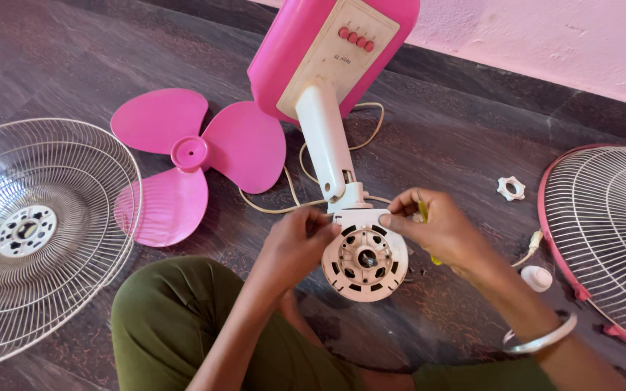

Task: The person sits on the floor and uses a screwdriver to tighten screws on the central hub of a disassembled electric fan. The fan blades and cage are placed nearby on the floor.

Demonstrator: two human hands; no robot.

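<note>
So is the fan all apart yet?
Mostly. The blade, both grilles and a nut already lie on the floor. The left hand steadies the motor and the right hand holds a yellow tool there. The motor remains on its stand.

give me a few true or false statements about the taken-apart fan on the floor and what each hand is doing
1. The pink three-bladed plastic fan blade is mounted on the round white motor housing. False: it lies loose on the dark floor, left of the motor.
2. The right hand holds a yellow-handled tool. True.
3. The left hand rests on the white wire grille. False: it touches the motor housing's left edge.
4. A small white notched plastic nut lies near the pink-rimmed wire grille. True.
5. The pink fan base carries a row of blue buttons. False: the buttons are red.
</note>
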